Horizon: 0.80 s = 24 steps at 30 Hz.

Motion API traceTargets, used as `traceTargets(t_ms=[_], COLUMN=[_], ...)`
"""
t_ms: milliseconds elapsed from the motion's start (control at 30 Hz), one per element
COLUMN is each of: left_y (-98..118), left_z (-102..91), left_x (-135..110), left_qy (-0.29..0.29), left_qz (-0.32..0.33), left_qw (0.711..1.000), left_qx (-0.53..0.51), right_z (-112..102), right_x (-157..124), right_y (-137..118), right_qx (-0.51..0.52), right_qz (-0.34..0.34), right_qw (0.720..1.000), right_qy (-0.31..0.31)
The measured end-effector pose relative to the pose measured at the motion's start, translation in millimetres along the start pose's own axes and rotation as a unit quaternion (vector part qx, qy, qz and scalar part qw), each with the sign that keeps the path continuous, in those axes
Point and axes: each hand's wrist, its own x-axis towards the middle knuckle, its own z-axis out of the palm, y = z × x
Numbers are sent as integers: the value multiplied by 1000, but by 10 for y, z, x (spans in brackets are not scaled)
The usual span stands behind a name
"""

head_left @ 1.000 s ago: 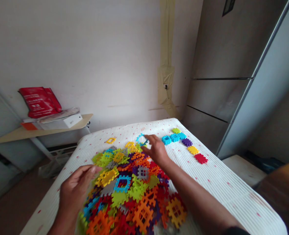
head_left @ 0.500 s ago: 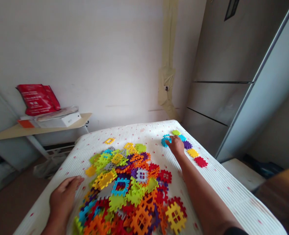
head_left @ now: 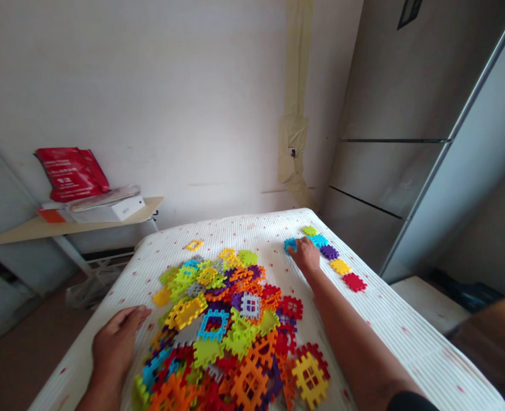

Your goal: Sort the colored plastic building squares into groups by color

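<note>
A heap of colourful interlocking plastic tiles (head_left: pixel 231 331) covers the middle of a white quilted mattress (head_left: pixel 389 325). At the far right corner lies a row of single tiles: green (head_left: pixel 309 230), blue (head_left: pixel 320 240), purple (head_left: pixel 329 252), yellow (head_left: pixel 340 266) and red (head_left: pixel 354 281). My right hand (head_left: pixel 306 255) reaches there, its fingers closed on a blue tile (head_left: pixel 289 245) pressed on the mattress beside the row. My left hand (head_left: pixel 115 342) rests flat, fingers stretched out, on the mattress at the heap's left edge, holding nothing.
A lone yellow frame tile (head_left: pixel 193 245) lies beyond the heap. Left of the mattress stands a wooden shelf (head_left: pixel 76 225) bearing a white box (head_left: pixel 107 210) and a red bag (head_left: pixel 70 173). A grey wardrobe (head_left: pixel 407 142) rises at the right.
My right hand carried a blue tile from above the heap to the row at the far right corner and set it down. My left hand dropped to the mattress.
</note>
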Motion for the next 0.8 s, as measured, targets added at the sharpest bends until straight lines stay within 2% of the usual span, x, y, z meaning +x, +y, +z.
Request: traceTargets(t_ms=[100,167,300,400,467,567,633,700,800], left_y=[-27,-23,139,434,694,1094,1305,1434,1461], left_z=[14,14,-33,-36,47,350,661,1021,1560], left_x=[-1,-5,-1,1,-21,-93,-145,-178,-191], left_qy=[0,3,24,6,-53,-189,-277,-316,-360], left_qz=[-3,-1,38,94,134,235,307,324,335], left_qw=[1000,1000,998,989,977,934,872,844,808], left_qx=[-9,-19,36,114,159,192,260,286,325], right_z=[-6,-30,-83,-51,15,126,178,209,239], right_x=[-7,-17,-83,-171,-225,-266,-266,-255,-239], right_y=[7,1,-107,-253,-326,-347,-310,-262,-207], right_qx=[2,12,58,83,99,126,157,196,234], right_qz=[1,-8,-75,-135,-128,-81,-53,-34,-26], right_qw=[1000,1000,992,987,987,986,983,977,970], right_qy=[-2,21,79,35,-21,-77,-81,-75,-62])
